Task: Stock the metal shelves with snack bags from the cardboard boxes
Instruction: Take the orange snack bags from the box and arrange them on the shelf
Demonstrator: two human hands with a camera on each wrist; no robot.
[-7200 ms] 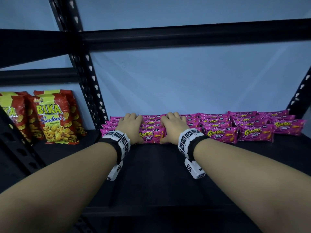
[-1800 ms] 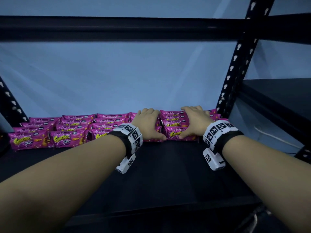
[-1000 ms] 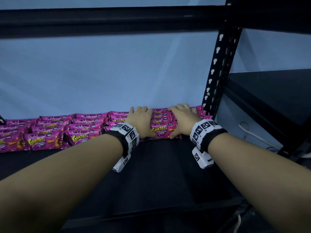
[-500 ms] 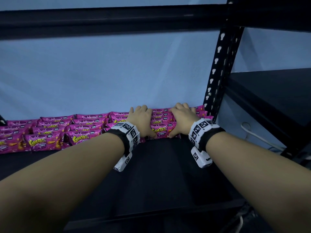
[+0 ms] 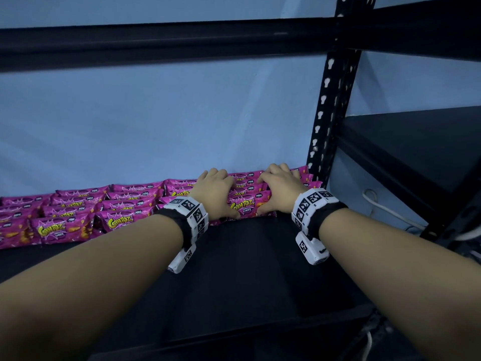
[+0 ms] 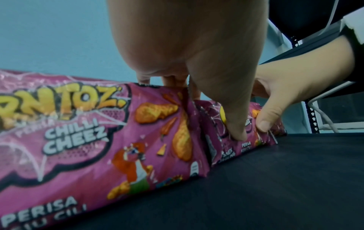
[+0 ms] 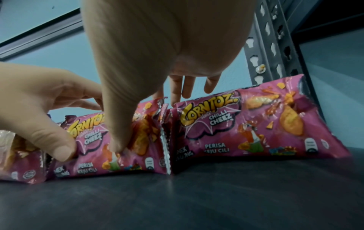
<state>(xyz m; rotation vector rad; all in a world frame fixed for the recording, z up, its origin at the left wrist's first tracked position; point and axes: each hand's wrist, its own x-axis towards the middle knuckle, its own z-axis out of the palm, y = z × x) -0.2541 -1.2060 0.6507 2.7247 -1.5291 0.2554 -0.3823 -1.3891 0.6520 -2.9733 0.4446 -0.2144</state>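
Note:
Pink Corntoz snack bags (image 5: 78, 217) lie in stacked rows along the back of the black metal shelf (image 5: 247, 256). Both hands hold one stack (image 5: 244, 207) near the row's right end. My left hand (image 5: 217, 196) grips its left side, thumb (image 6: 236, 133) on the front bag and fingers over the top. My right hand (image 5: 278, 191) grips the right side the same way, thumb (image 7: 118, 143) pressing the front bag (image 7: 92, 140). One more stack (image 7: 256, 127) stands to the right, against the upright post (image 7: 271, 46).
A black perforated post (image 5: 328, 113) bounds the bay on the right and a beam (image 5: 156, 43) crosses overhead. Beyond the post is another dark shelf (image 5: 416, 142) with a white cable (image 5: 385, 207) below it. The blue wall is directly behind the bags.
Over several seconds both hands have worked rightwards along the row, from its left end to the stack near the post. In the last half second they have barely moved.

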